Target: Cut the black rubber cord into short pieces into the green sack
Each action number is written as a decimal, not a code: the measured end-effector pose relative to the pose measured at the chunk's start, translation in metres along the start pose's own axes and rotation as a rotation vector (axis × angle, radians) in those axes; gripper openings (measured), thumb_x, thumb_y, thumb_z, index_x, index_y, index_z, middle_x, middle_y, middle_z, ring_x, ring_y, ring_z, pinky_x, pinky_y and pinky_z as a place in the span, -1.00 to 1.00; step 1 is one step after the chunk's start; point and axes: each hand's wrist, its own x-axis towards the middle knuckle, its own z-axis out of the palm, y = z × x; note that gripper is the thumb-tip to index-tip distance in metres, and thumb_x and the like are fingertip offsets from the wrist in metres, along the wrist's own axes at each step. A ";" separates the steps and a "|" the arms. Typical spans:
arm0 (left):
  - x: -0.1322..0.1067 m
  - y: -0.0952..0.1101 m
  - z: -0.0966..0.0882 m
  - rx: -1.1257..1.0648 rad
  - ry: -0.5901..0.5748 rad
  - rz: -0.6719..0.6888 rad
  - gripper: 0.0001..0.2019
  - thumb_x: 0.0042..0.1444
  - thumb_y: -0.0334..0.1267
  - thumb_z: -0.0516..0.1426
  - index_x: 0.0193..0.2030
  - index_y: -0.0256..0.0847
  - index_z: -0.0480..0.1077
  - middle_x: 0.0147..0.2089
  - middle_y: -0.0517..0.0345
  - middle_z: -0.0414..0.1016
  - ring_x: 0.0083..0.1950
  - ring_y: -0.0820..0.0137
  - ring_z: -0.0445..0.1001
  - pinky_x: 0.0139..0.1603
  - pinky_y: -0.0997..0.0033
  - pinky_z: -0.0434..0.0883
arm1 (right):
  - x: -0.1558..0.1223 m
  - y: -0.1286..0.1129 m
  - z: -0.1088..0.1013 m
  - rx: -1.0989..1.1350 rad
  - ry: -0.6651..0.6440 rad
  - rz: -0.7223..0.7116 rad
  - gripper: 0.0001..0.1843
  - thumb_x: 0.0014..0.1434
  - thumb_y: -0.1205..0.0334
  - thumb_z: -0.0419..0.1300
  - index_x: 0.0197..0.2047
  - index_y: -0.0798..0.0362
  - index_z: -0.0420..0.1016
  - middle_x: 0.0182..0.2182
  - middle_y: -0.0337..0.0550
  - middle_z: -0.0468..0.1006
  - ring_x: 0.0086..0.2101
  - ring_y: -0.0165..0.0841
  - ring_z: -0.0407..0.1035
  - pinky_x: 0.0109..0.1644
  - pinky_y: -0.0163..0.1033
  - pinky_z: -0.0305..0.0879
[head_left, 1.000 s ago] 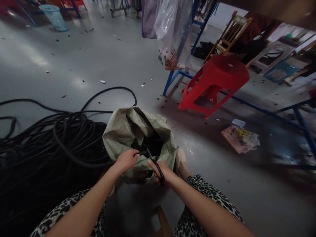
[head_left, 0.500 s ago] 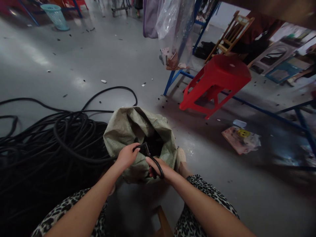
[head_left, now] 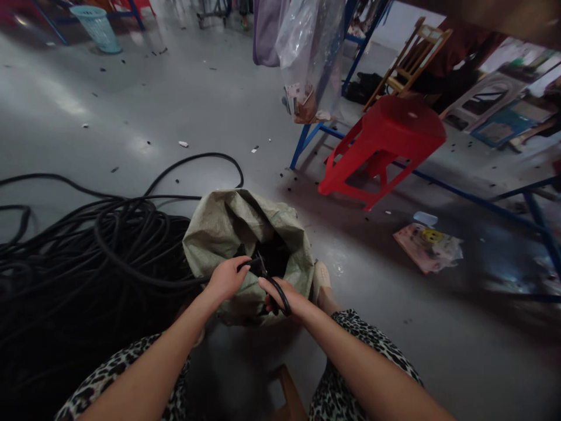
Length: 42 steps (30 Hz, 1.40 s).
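My left hand (head_left: 227, 278) is closed on the end of a black tube (head_left: 246, 264), held over the mouth of a greenish woven sack (head_left: 219, 228). My right hand (head_left: 284, 300) grips black-handled scissors (head_left: 274, 286), whose blades point up at the tube end just right of my left fingers. Dark cut pieces lie inside the sack. The tube runs left from my hand into a big tangled pile of black tubing (head_left: 87, 251) on the floor.
A red plastic stool (head_left: 385, 146) stands right of the sack beside a blue metal frame (head_left: 307, 140). A plastic bag (head_left: 309, 52) hangs above. A packet (head_left: 427, 245) lies on the grey floor, a teal basket (head_left: 97, 27) far left.
My hands rose slightly toward the sack's mouth, and the scissors moved closer to the tube end.
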 end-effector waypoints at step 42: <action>0.001 -0.001 -0.005 0.047 -0.057 0.028 -0.63 0.16 -0.17 -0.01 0.04 -0.18 0.44 0.01 0.07 0.55 0.04 0.26 0.48 0.07 0.33 0.36 | -0.012 -0.015 -0.005 0.180 0.082 0.170 -0.59 0.21 -0.11 0.08 -0.40 0.10 0.23 -0.70 -0.37 0.28 -0.78 -0.52 0.18 -0.74 -0.43 0.15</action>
